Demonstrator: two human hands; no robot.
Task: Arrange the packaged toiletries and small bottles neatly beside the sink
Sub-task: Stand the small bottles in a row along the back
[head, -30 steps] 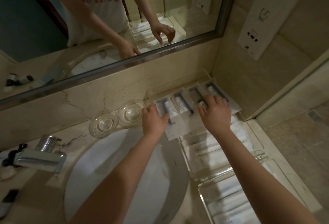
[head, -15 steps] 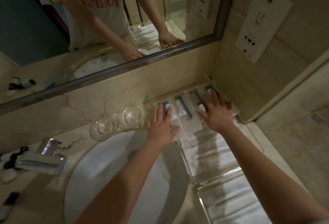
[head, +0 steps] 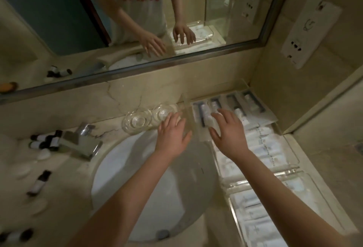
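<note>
Several clear packets with small tubes (head: 241,107) lie side by side at the back of a clear tray (head: 279,128) right of the white sink (head: 137,178). White wrapped toiletry packets (head: 263,148) fill the tray's nearer part, and more (head: 255,213) lie in a second clear tray. My right hand (head: 229,132) hovers with spread fingers over the leftmost tube packets, holding nothing. My left hand (head: 172,134) is open above the sink's far rim, beside the tray's left wall. Small dark-capped bottles (head: 45,140) lie behind the tap; others (head: 39,182) lie left of the sink.
Two glass dishes (head: 137,123) stand by the back wall, just left of my left hand. A chrome tap (head: 82,142) sits left of the basin. A mirror (head: 137,20) runs along the back wall and a socket panel (head: 306,34) hangs on the right wall.
Both hands have drawn back off the tube packets toward me and to the left. The left hand now sits over the sink rim, clear of the tray; the camera has swung left.
</note>
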